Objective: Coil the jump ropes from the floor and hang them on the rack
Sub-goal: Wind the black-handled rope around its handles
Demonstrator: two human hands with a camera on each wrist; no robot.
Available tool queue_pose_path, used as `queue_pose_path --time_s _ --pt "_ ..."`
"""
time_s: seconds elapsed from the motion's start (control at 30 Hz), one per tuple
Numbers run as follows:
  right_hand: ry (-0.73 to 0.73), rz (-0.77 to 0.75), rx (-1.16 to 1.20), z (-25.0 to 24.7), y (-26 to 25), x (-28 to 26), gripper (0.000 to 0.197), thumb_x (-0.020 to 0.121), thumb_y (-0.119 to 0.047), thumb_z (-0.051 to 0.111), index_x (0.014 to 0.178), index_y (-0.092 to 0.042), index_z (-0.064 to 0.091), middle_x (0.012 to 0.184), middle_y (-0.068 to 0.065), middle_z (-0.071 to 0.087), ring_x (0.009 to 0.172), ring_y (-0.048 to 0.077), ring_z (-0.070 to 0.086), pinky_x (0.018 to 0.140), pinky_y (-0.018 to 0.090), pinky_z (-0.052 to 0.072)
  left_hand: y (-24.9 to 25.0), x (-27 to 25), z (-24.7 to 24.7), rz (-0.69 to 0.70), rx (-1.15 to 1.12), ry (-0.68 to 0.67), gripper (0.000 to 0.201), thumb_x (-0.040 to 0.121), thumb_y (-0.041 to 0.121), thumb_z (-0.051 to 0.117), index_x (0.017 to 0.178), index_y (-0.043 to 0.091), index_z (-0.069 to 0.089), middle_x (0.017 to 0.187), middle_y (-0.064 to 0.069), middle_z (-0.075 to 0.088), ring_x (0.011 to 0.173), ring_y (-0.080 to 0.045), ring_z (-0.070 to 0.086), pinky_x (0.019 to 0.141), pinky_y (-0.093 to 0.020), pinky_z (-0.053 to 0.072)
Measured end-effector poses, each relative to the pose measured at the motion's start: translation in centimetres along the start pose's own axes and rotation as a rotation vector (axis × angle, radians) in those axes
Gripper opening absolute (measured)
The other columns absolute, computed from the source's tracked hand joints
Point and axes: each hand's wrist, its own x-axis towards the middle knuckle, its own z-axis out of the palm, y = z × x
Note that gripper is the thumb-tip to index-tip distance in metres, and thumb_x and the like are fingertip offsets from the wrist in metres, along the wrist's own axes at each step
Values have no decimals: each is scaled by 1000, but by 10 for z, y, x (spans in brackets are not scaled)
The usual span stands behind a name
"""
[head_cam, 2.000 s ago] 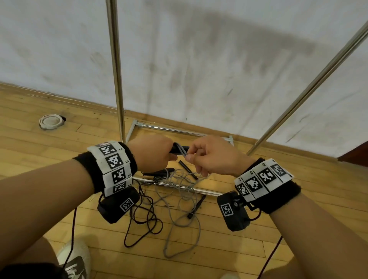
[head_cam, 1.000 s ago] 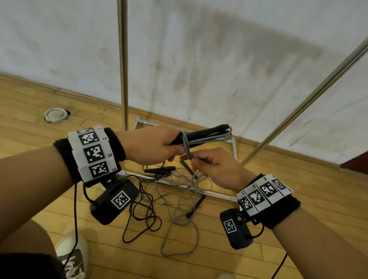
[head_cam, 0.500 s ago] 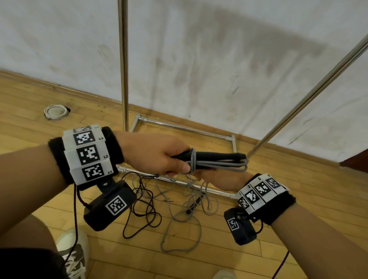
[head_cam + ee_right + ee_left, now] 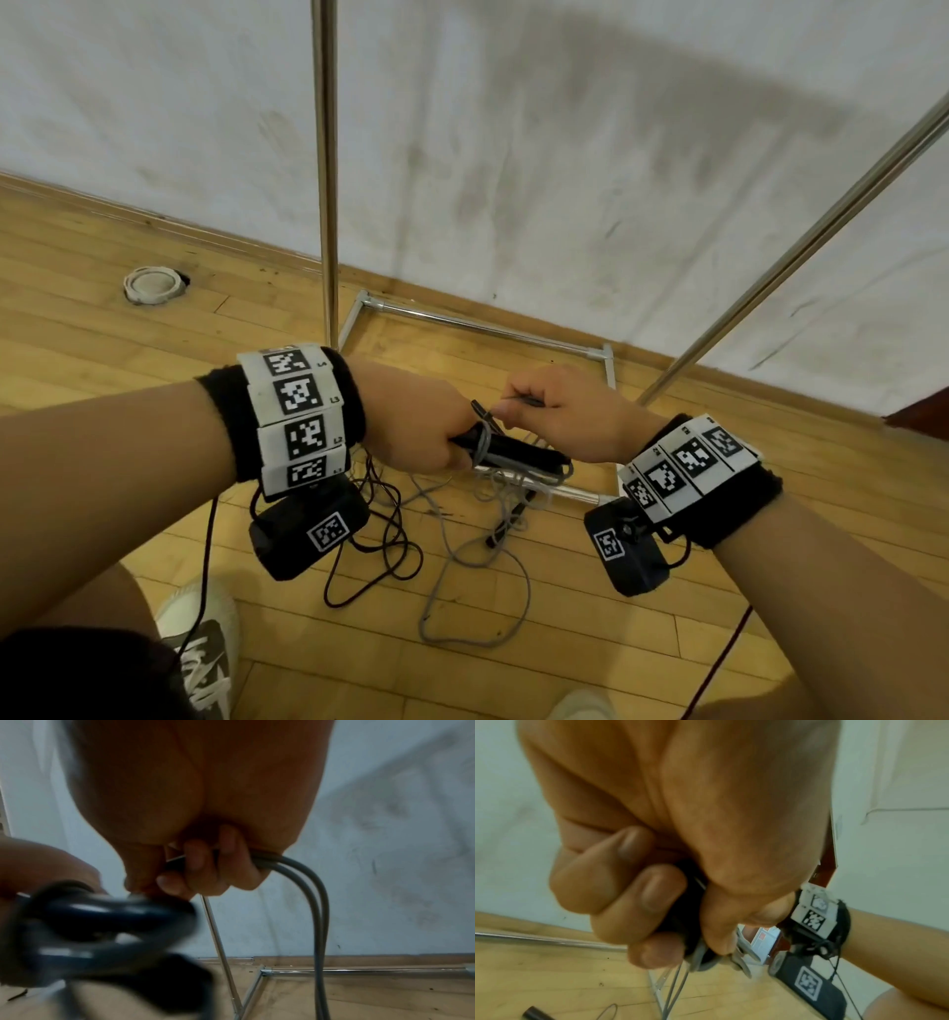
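My left hand (image 4: 441, 442) grips the two black handles (image 4: 518, 455) of a grey jump rope, held level above the floor. Grey cord (image 4: 480, 447) is looped round the handles beside my thumb. My right hand (image 4: 513, 408) pinches the grey cord just above the handles. In the right wrist view the fingers (image 4: 197, 866) curl round two grey strands (image 4: 312, 892), which drop to the floor; the handles (image 4: 102, 919) are blurred. In the left wrist view my fingers (image 4: 654, 896) close on a black handle (image 4: 690, 902). Loose grey rope (image 4: 477, 560) trails below.
The metal rack stands against the wall: an upright pole (image 4: 326, 180), a slanted pole (image 4: 801, 246) and base bars (image 4: 482, 324). A tangled black rope (image 4: 390, 539) and a black handle (image 4: 506, 524) lie on the wooden floor. My shoe (image 4: 200, 647) is at lower left.
My right hand has come up from under the handles to above them, carrying the grey cord round. The left hand has dropped slightly while still holding the handles.
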Motion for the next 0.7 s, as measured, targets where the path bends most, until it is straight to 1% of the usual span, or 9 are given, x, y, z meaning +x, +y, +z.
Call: queue_pose_path --time_s 0.1,0.17,0.23,0.33,0.4,0.47,0.57,0.63,0.7 --pt "52 95 130 -3 -6 2 37 101 -33 48 77 -14 69 59 -5 52 52 4 43 55 21 34 -8 6 0 -38 -46 68 26 102 38 45 87 18 55 79 -2 60 63 -17 53 61 -31 46" --pt "85 174 342 -7 -6 0 35 101 -25 47 79 -11 71 55 -4 55 49 7 47 52 20 38 -13 10 -1 -59 -82 158 25 102 35 45 90 16 57 79 -3 60 62 -17 52 60 -31 45" --pt "109 190 479 -10 -9 -4 28 100 -17 50 83 -7 70 58 -2 61 48 11 53 46 21 43 -16 13 -3 -81 -109 264 26 102 33 46 93 12 58 80 -5 61 62 -19 53 58 -32 43" --pt "186 142 574 -7 -11 -8 17 98 -10 56 86 -6 68 67 5 68 55 14 62 52 26 52 -21 15 -9 -53 -216 420 25 102 32 47 89 14 58 78 -6 62 66 -22 57 62 -36 47" --pt "246 126 651 -3 -10 -9 8 95 -5 59 92 -3 67 73 8 71 60 15 67 58 27 56 -24 15 -14 -20 -332 493 24 101 32 48 86 15 55 73 -3 60 62 -20 54 59 -36 45" --pt "282 99 708 2 -8 -10 8 94 -1 60 96 -3 68 77 9 73 64 16 70 62 26 58 -26 14 -16 9 -421 534 24 101 32 49 86 15 55 70 -1 59 57 -16 50 56 -33 44" --pt "313 97 759 9 -4 -14 11 92 -12 64 93 -3 71 75 10 73 61 19 69 56 27 56 -24 10 -16 50 -533 542 21 101 35 49 86 22 56 68 3 59 55 -12 50 56 -33 46" --pt "316 109 790 14 -1 -15 26 89 -29 65 85 -4 73 68 12 71 53 19 64 48 25 51 -21 7 -16 87 -591 544 19 101 35 49 86 26 56 65 8 58 53 -8 51 55 -29 46" --pt "307 114 797 17 3 -16 34 86 -38 63 79 -6 74 61 12 66 45 16 57 44 22 45 -18 3 -16 127 -623 529 17 101 34 50 88 25 57 62 9 57 52 -6 50 54 -26 45"
